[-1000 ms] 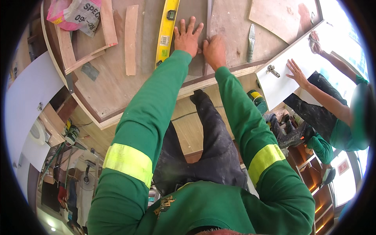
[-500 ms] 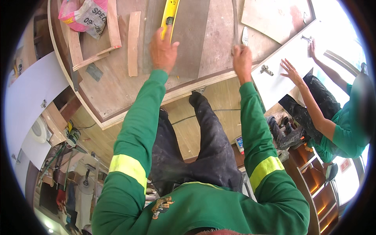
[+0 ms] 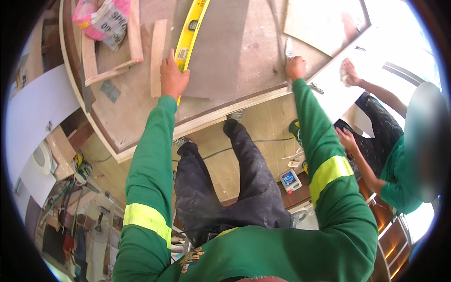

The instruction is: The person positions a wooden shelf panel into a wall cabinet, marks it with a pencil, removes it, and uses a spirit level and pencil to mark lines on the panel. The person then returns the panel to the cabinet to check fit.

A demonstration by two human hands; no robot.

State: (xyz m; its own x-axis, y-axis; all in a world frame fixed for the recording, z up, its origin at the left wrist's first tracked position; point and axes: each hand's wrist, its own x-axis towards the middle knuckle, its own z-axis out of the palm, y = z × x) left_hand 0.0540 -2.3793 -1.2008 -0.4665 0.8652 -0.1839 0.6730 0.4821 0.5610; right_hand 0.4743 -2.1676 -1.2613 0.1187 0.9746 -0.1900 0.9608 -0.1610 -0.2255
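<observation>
Fingers of my left hand (image 3: 174, 79) grasp the near part of a yellow level (image 3: 188, 39), which lies on the wooden tabletop (image 3: 264, 61). Just right of it lies a grey-brown sheet (image 3: 213, 51). Well to the right, a scraper (image 3: 288, 47) lies with its blade pointing to the far side, and my right hand (image 3: 296, 68) curls over its nearer half; whether those fingers grip it, I can't tell. Farther right lies a pale panel (image 3: 322, 21).

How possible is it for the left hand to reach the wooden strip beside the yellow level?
Probably yes: the left hand, on the yellow level, is close beside the wooden strip, with nothing visible between them, though it may first need freeing.
</observation>
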